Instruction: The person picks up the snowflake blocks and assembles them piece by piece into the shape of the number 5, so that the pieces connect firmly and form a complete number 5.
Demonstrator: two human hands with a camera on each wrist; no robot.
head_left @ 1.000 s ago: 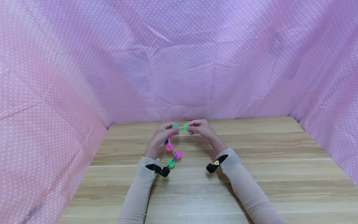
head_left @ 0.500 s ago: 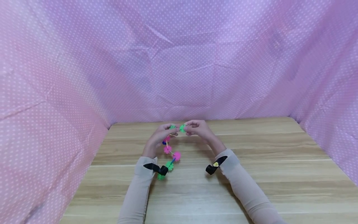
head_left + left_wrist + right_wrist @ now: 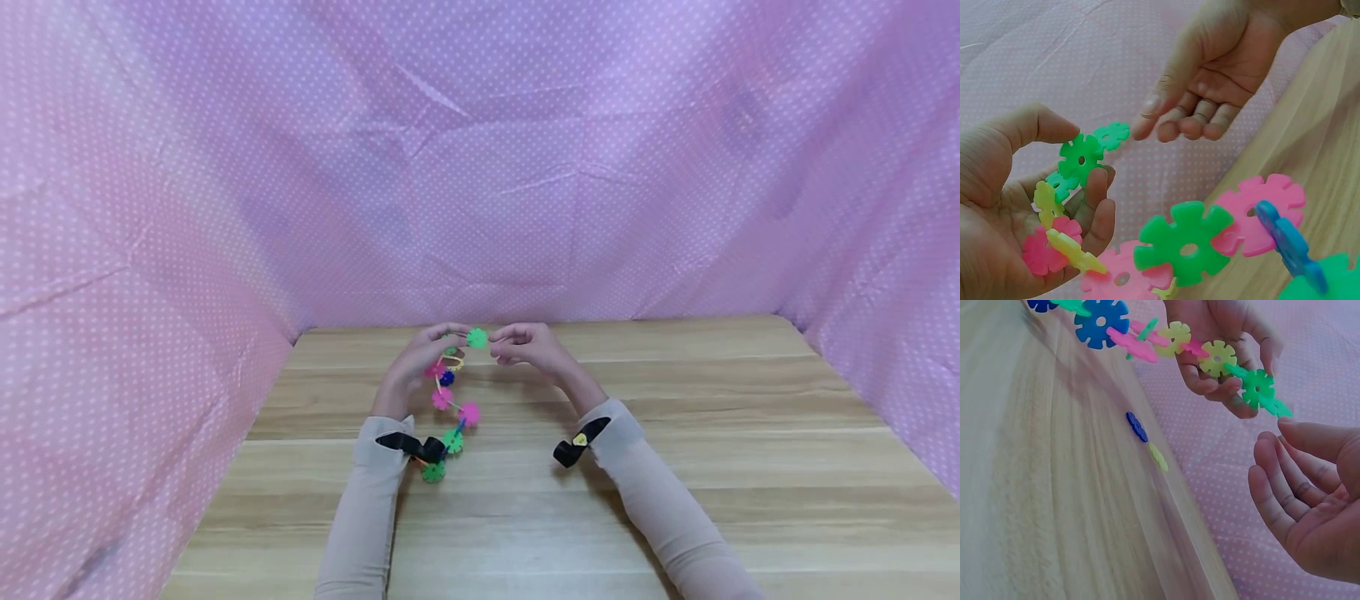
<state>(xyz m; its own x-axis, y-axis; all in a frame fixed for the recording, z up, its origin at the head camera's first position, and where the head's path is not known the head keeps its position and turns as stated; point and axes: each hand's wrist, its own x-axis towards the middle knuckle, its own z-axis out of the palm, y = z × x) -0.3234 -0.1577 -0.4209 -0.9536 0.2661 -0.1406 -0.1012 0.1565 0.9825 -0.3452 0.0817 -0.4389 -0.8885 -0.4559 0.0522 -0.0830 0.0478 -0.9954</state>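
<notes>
A chain of slotted plastic snowflake discs in pink, green, yellow and blue hangs from my left hand [image 3: 415,364]. The thumb and fingers of that hand hold a green snowflake disc [image 3: 1082,160] near the chain's upper end. Another green snowflake disc [image 3: 1112,135] is joined on as the end piece. My right hand [image 3: 534,344] is just to the right of this end piece, fingers loosely bent, with a small gap showing in the head view. Lower down, pink discs [image 3: 469,414] and green discs [image 3: 433,472] run below the left wrist, which partly hides the chain.
A loose dark blue disc [image 3: 1137,427] and a yellow disc [image 3: 1158,457] lie on the wooden table [image 3: 600,517] near its far edge. Pink dotted cloth [image 3: 480,167] hangs behind the table and along both sides. Each wrist carries a black strap [image 3: 581,440].
The end green disc, earlier between the right fingers, is now apart from them. My left hand has shifted left with the chain, uncovering the loose blue and yellow discs. The right hand has barely moved.
</notes>
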